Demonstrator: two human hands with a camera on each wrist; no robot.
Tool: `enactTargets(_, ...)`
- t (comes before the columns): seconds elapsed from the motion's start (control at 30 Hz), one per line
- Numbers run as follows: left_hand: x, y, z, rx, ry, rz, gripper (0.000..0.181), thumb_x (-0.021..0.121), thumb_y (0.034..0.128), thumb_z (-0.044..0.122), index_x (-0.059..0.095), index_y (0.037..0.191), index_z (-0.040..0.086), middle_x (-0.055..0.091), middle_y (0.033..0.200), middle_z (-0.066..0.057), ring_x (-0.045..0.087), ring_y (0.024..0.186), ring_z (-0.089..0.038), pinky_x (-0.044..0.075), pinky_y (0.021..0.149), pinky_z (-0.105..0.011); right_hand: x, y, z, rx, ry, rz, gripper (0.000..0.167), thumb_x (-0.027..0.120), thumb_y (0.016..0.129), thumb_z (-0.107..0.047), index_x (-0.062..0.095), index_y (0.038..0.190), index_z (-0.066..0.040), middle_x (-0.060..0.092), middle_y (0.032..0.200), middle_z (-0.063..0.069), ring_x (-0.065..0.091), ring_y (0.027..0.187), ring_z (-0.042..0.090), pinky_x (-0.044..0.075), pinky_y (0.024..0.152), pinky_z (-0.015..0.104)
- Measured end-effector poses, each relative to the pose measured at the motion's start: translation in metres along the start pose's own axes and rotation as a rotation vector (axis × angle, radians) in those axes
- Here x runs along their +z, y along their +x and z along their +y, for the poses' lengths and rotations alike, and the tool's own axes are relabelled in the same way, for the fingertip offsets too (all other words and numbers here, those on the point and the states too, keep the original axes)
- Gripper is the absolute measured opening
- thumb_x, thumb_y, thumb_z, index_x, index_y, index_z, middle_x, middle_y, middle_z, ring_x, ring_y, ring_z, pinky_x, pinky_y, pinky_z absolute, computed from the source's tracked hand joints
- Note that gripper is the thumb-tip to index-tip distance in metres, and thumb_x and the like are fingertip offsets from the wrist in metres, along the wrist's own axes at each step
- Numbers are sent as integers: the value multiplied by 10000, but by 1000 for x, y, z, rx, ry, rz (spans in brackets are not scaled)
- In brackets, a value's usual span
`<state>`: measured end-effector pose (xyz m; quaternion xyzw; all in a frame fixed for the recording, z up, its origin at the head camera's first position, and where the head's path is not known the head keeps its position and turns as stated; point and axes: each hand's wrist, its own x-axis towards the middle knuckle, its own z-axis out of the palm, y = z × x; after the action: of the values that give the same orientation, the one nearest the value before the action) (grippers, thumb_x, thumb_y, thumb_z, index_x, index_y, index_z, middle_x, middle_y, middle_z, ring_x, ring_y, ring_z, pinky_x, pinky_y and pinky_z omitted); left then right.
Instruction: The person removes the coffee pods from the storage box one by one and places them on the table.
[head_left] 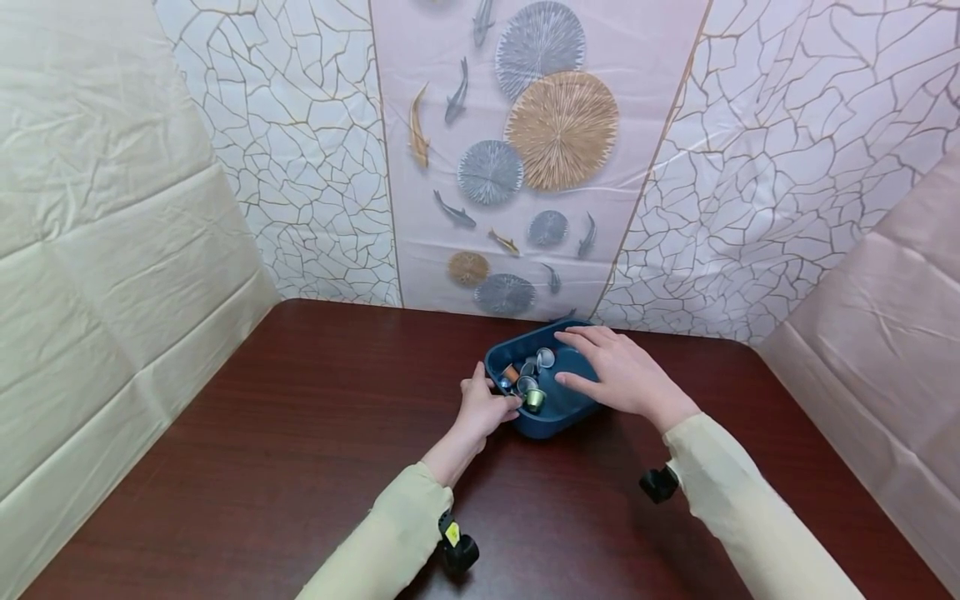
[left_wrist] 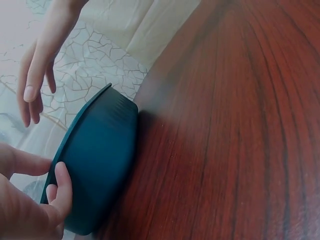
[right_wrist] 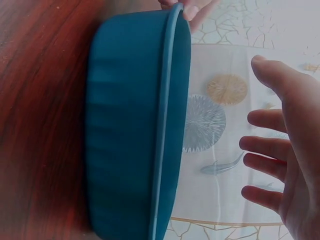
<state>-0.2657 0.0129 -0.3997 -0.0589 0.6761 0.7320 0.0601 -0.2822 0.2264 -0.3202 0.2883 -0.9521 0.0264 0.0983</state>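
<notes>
A dark blue oval tub (head_left: 543, 427) sits on the table toward its far edge, tilted slightly in the head view. Several small coffee capsules lie in its left part, among them a green capsule (head_left: 535, 400), an orange capsule (head_left: 511, 373) and a silver capsule (head_left: 545, 358). My left hand (head_left: 483, 406) grips the tub's left rim, thumb over the edge and fingers outside. Above the tub's right side hovers my right hand (head_left: 618, 371), its fingers spread and holding nothing. In the right wrist view that hand (right_wrist: 295, 145) is apart from the tub wall (right_wrist: 125, 125).
The dark red-brown wooden table (head_left: 337, 400) extends around the tub. Behind it hangs a patterned cloth (head_left: 487, 233), and pale fabric (head_left: 90, 250) drapes both sides. A small black camera (head_left: 459, 550) is strapped to the left wrist, another camera (head_left: 660, 483) to the right.
</notes>
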Motion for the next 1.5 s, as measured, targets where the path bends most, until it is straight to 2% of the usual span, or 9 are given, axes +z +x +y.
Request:
enactTargets(0.17, 1, -1, 0, -9, -17, -1, 1006, 669, 839, -94, 42, 1600, 104, 245, 1402, -186, 614, 763, -147, 610, 718, -285, -6, 5, -1, -1, -3, 1, 720, 578, 923, -582, 430, 1500, -178, 455, 1518, 122, 440, 1377, 335, 394, 1099, 568)
enactTargets(0.47, -4, 0, -1, 12, -16, -8, 937, 666, 829, -105, 135, 1586, 53, 279, 1388, -182, 606, 761, -136, 611, 745, -304, -11, 10, -6, -13, -8, -3, 710, 575, 918, -598, 442, 1492, -201, 462, 1513, 95, 435, 1380, 316, 381, 1108, 570)
enactTargets(0.77, -17, 1, 0, 2, -16, -29, 892, 633, 832, -110, 165, 1577, 36, 282, 1382, -184, 589, 755, -113, 605, 734, -264, -12, 14, -10, -49, -52, -44, 709, 593, 914, -578, 446, 1492, -195, 471, 1512, 99, 427, 1399, 314, 366, 1131, 567)
enactTargets(0.93, -26, 1, 3, 9, 22, -53, 885, 616, 828, -109, 167, 1577, 32, 341, 1366, -202, 585, 747, -100, 598, 698, -239, -14, 17, -13, -85, -69, -64, 715, 584, 910, -600, 443, 1493, -213, 497, 1488, 85, 452, 1377, 295, 382, 1129, 541)
enactTargets(1.13, -40, 0, 3, 25, 73, -72, 850, 600, 815, -111, 225, 1564, 31, 381, 1345, -220, 607, 732, -109, 600, 679, -253, -16, 23, -16, -134, -45, -142, 732, 608, 910, -568, 383, 1525, -241, 493, 1495, 71, 448, 1384, 294, 399, 1114, 544)
enactTargets(1.33, -53, -1, 5, -3, 121, -81, 792, 606, 849, -81, 263, 1553, 41, 421, 1340, -202, 636, 779, -136, 603, 695, -259, -16, 27, -18, -178, -46, -215, 743, 611, 912, -561, 334, 1544, -286, 478, 1507, 43, 478, 1365, 281, 448, 1078, 512)
enactTargets(1.5, -59, -4, 5, -13, 122, -93, 766, 596, 850, -79, 289, 1541, 43, 433, 1337, -198, 641, 821, -159, 599, 696, -249, -17, 28, -16, -217, -54, -249, 750, 588, 911, -593, 320, 1548, -300, 465, 1520, 29, 484, 1362, 273, 458, 1070, 507)
